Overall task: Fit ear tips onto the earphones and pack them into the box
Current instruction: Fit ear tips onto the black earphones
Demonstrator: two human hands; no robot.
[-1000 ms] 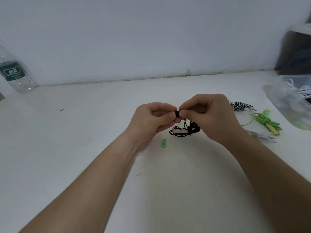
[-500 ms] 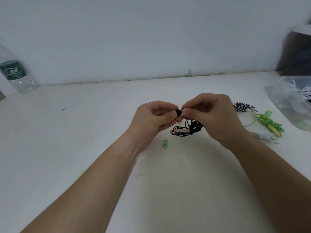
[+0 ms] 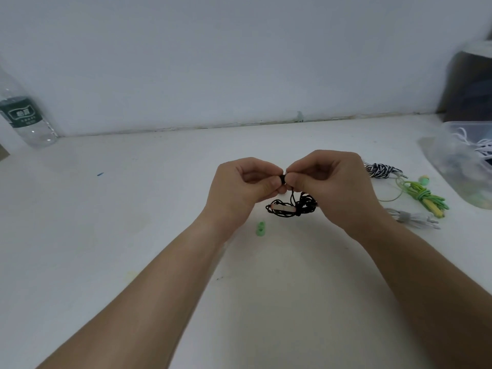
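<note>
My left hand (image 3: pixel 247 187) and my right hand (image 3: pixel 327 182) meet fingertip to fingertip above the white table (image 3: pixel 133 235). Between the fingertips sits a small black ear tip (image 3: pixel 283 179). The black earphones (image 3: pixel 292 205) hang from my right hand in a tangled bundle with a pale inline piece, the cable resting on the table. The earbud itself is hidden by my fingers. Two green ear tips (image 3: pixel 261 228) lie on the table just below my left hand. A clear plastic box (image 3: pixel 452 161) stands at the right edge.
Right of my hands lie a black-and-white striped earphone bundle (image 3: pixel 380 171), a green one (image 3: pixel 423 195) and a grey one (image 3: pixel 412 217). White cables lie in the clear box. A water bottle (image 3: pixel 24 115) stands at the far left by the wall. A dark object (image 3: pixel 471 83) sits at the back right.
Both hands stay pressed together at the fingertips around the black tip. The black cable bundle has shifted only slightly.
</note>
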